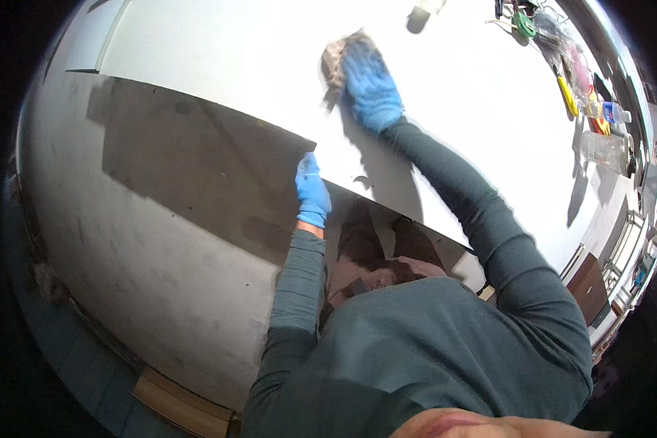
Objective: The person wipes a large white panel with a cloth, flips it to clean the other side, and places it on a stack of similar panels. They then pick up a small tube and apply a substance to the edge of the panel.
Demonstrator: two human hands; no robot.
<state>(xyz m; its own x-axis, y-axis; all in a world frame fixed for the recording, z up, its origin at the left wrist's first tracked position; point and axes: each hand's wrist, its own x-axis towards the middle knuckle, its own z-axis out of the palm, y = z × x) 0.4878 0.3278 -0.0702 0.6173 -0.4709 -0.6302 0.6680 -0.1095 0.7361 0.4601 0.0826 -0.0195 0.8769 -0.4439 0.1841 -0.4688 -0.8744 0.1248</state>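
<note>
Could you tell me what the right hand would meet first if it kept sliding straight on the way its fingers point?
The right hand already presses a cloth on the white table. Beyond the cloth the way looks free as far as the picture's upper edge.

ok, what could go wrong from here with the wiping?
1. The right hand presses the rag far out on the white tabletop with the arm stretched. The body leans over the edge, so balance may suffer.
2. The left hand grips the table's edge. If the top is loose, it might shift.
3. Bottles and tools crowd the far right side. A wide stroke could knock them.
</note>
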